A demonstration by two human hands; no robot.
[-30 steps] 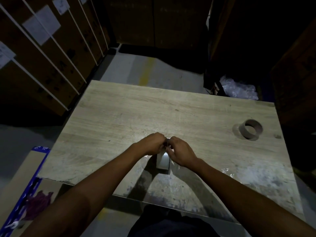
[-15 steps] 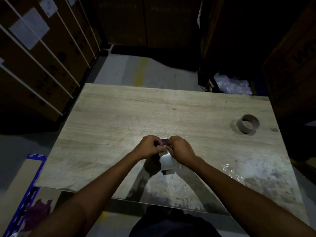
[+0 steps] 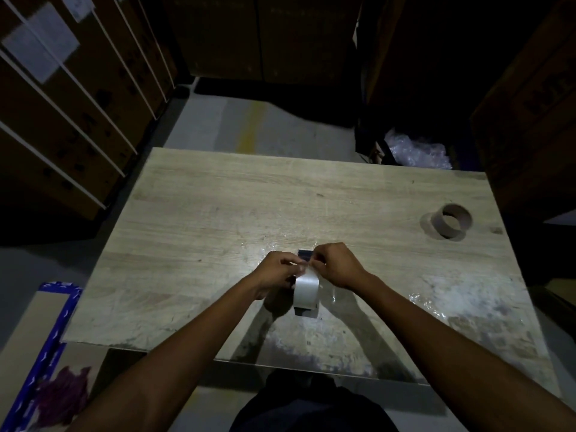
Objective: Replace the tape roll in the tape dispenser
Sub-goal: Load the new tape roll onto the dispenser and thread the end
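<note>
I've got my left hand (image 3: 278, 271) and right hand (image 3: 336, 265) both pinching the shiny clear tape roll (image 3: 307, 289) in its dark dispenser (image 3: 304, 254); 1 empty brown cardboard core (image 3: 452, 220) sits well off right on the pale wooden table (image 3: 193, 232).

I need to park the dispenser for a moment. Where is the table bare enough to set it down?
The widest bare patch is the table's left half, from the left hand out to the left edge. The far strip beyond both hands is also free. Right of the right hand there is room until the empty cardboard core. The near centre is crowded by the tape roll and forearms.
</note>
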